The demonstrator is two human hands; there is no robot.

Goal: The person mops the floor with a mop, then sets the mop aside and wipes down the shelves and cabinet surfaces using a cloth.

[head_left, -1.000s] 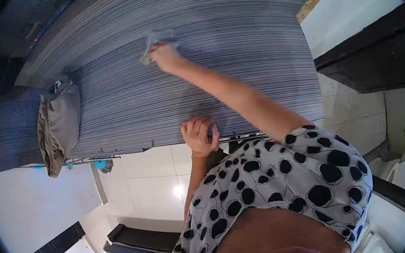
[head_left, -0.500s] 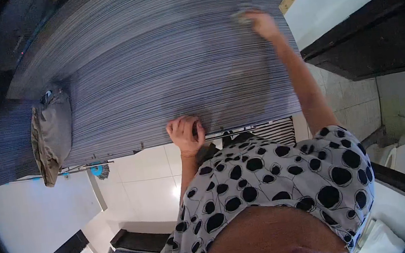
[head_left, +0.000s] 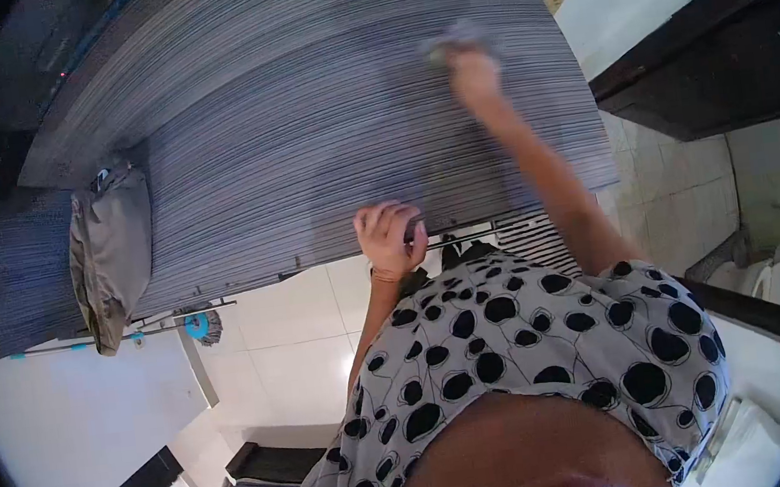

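A pale, motion-blurred cloth (head_left: 464, 34) is grasped by the right hand (head_left: 475, 77) in the upper part of the frame, right of centre, over the striped worktop (head_left: 256, 163). The left hand (head_left: 390, 236), released and with its fingers bent, is rested at the worktop's edge mid-frame. Grey-brown fabric (head_left: 116, 241) is seen on the worktop at the frame's left.

Fine dark lines stripe a blue-grey tabletop (head_left: 255, 153), while a blurred cloth (head_left: 465, 33) shows pale grey. Black spots, many ringed by thin dark outlines, dot a white top (head_left: 503, 351). A bag (head_left: 113, 246) is grey-brown, a mop head (head_left: 197, 326) grey with a bright blue centre, the floor tiles (head_left: 292, 312) cream.
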